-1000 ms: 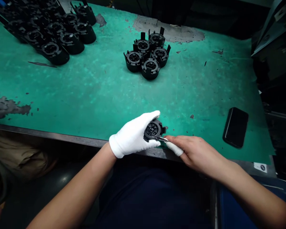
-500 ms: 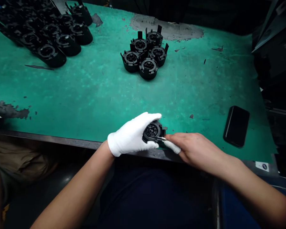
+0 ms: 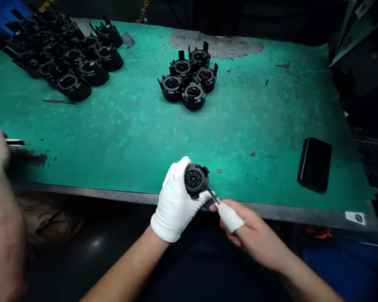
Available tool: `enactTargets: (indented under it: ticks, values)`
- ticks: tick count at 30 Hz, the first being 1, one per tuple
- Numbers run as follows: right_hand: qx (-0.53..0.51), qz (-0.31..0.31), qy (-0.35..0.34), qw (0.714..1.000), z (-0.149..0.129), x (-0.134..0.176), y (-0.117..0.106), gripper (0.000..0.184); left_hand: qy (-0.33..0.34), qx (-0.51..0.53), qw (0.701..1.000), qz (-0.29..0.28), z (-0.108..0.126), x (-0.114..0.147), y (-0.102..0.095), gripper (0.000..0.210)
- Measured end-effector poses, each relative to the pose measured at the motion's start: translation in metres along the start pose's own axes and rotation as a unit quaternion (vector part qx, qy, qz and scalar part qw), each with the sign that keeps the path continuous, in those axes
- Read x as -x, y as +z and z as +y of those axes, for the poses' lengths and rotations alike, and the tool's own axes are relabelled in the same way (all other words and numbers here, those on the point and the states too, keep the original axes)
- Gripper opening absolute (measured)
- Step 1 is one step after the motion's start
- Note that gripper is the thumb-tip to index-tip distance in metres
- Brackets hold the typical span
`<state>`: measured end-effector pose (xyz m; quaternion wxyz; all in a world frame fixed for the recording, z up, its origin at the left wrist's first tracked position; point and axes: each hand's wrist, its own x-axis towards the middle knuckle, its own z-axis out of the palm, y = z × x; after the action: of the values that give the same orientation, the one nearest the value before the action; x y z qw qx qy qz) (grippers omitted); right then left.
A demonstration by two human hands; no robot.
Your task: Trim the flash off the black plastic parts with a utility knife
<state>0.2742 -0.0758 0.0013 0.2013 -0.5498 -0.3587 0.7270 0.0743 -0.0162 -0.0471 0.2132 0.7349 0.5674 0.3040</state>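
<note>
My left hand (image 3: 173, 201), in a white glove, is closed around a round black plastic housing (image 3: 193, 179) near the table's front edge. The housing's ribbed, ringed face is turned up toward me, and small tabs stick out at its rim. My right hand (image 3: 245, 228) is bare except for a white cover on the thumb, and it grips a thin-bladed trimming knife (image 3: 213, 195). The knife's tip meets the lower right rim of the housing, and its handle is mostly hidden in my fingers.
Several similar black housings (image 3: 193, 94) stand grouped mid-table on the green mat (image 3: 113, 138). A larger cluster of taller black housings (image 3: 72, 86) is at the back left, by a blue crate (image 3: 8, 14). A black phone (image 3: 315, 164) lies at right. Another person's arm (image 3: 1, 209) reaches in from the left.
The housing has been turned and tilted in my left hand, moving slightly left and down. My right hand has dropped, with the knife angled more steeply. Another person's arm has come in at left.
</note>
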Motion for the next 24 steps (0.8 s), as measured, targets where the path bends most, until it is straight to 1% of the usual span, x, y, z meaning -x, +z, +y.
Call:
enactTargets:
  ticks: [2, 3, 4, 6, 8, 9, 11, 12, 13, 14, 16, 17, 18, 21, 24]
  values:
    - [-0.131, -0.01, 0.054, 0.99, 0.016, 0.001, 0.026, 0.031, -0.007, -0.004, 1.0, 0.008, 0.001, 0.007, 0.003, 0.101]
    - [-0.173, -0.015, 0.064, 0.983, 0.02, 0.0, 0.036, 0.03, -0.009, -0.005, 1.0, 0.007, 0.001, 0.007, 0.004, 0.1]
    - [-0.202, -0.02, 0.066, 0.977, 0.022, -0.002, 0.043, 0.028, -0.01, -0.007, 1.0, 0.006, 0.001, 0.006, 0.004, 0.099]
    - [-0.239, -0.024, 0.055, 0.969, 0.021, -0.004, 0.051, 0.026, -0.012, -0.014, 1.0, 0.004, 0.002, 0.003, 0.003, 0.098]
    - [-0.239, -0.025, 0.032, 0.97, 0.015, -0.002, 0.055, 0.023, -0.011, -0.021, 1.0, 0.004, 0.002, 0.001, 0.003, 0.098]
    - [-0.219, -0.038, 0.008, 0.975, 0.012, 0.0, 0.056, 0.021, -0.009, -0.025, 1.0, 0.004, 0.002, 0.0, 0.003, 0.098]
    - [-0.166, -0.093, -0.053, 0.98, 0.006, 0.006, 0.061, 0.015, -0.007, -0.03, 1.0, 0.004, 0.001, 0.001, 0.003, 0.099]
    - [-0.16, -0.122, -0.068, 0.977, 0.004, 0.009, 0.064, 0.013, -0.009, -0.029, 1.0, 0.005, 0.001, 0.001, 0.004, 0.101]
    - [-0.18, -0.139, -0.062, 0.972, 0.004, 0.01, 0.069, 0.013, -0.013, -0.025, 1.0, 0.009, 0.001, 0.002, 0.004, 0.105]
    - [-0.223, -0.139, -0.037, 0.964, 0.006, 0.009, 0.073, 0.014, -0.022, -0.017, 1.0, 0.012, 0.001, 0.003, 0.004, 0.109]
    - [-0.327, -0.1, 0.04, 0.939, 0.011, 0.004, 0.08, 0.017, -0.039, 0.002, 0.999, 0.016, 0.001, 0.004, 0.005, 0.119]
    - [-0.364, -0.077, 0.067, 0.926, 0.015, 0.001, 0.082, 0.018, -0.044, 0.01, 0.999, 0.017, 0.001, 0.005, 0.005, 0.121]
    - [-0.387, -0.06, 0.078, 0.917, 0.018, -0.002, 0.084, 0.018, -0.044, 0.014, 0.999, 0.018, 0.002, 0.005, 0.005, 0.121]
    - [-0.436, -0.03, 0.068, 0.897, 0.021, -0.007, 0.09, 0.016, -0.032, -0.001, 0.999, 0.031, 0.004, 0.005, 0.005, 0.106]
    - [-0.468, -0.013, 0.043, 0.882, 0.02, -0.008, 0.098, 0.021, -0.027, -0.018, 0.999, 0.037, 0.004, 0.003, 0.005, 0.093]
